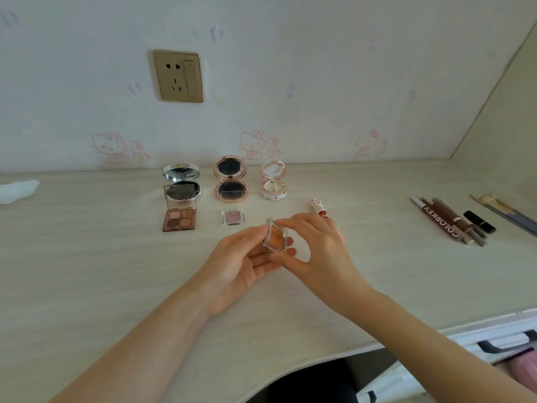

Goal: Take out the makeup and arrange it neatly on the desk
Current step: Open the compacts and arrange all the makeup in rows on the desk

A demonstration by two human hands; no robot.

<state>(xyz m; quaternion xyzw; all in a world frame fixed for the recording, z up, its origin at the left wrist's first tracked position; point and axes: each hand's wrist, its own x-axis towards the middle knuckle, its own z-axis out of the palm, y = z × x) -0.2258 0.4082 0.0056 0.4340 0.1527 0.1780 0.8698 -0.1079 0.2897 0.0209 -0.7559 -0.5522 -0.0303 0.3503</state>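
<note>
Above the desk, just in front of the small pink glitter pot, both hands meet around a small clear case of orange eyeshadow. The left hand lies palm up beneath the case, its thumb curled against the case's left edge and its fingers cupping it from below. The right hand comes over from the right, and its grip is a narrow pinch: fingertips on the case's top corner, thumb on the lower edge. The case is tilted and held clear of the desk.

Behind the glitter pot stands an open rose-gold compact with a dark pan and mirror. Left of the pot lies an open four-pan brown eyeshadow palette, and behind that an open silver compact. Right of the rose-gold compact sits an open white compact. Right of the glitter pot, partly hidden by the right hand's fingers, a small lipstick with a white cat-paw cap lies on the desk.

Well to the right of the pot, several brown and white pencils lie side by side, one printed COLORKEY, with a black tube just beside them. Far left of the pot a crumpled white tissue rests near the wall, where a gold socket plate is fixed.
</note>
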